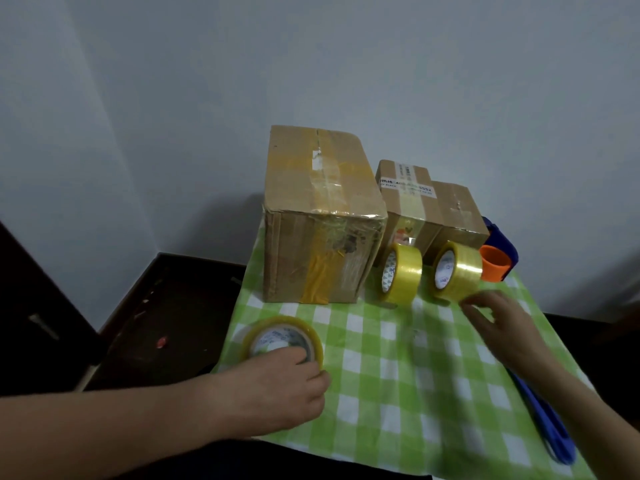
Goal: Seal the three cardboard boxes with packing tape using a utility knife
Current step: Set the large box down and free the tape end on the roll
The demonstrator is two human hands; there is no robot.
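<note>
A large cardboard box [322, 216] stands at the back of the green checked cloth [398, 375], with old tape across its top and front. Two smaller boxes stand to its right, the middle box [405, 199] and the right box [457, 213]. Two yellow tape rolls stand on edge in front of them, one [401, 271] left of the other [457, 270]. A third tape roll [282, 337] lies flat near the front left. My left hand [273, 389] grips this flat roll at its near edge. My right hand [498, 323] hovers blurred with fingers spread, just below the rightmost upright roll.
A blue and orange tape dispenser [497, 259] sits behind the right roll. A long blue object [550, 424] lies along the cloth's right edge, partly under my right forearm. Dark furniture [166, 317] lies to the left, and pale walls close the corner behind.
</note>
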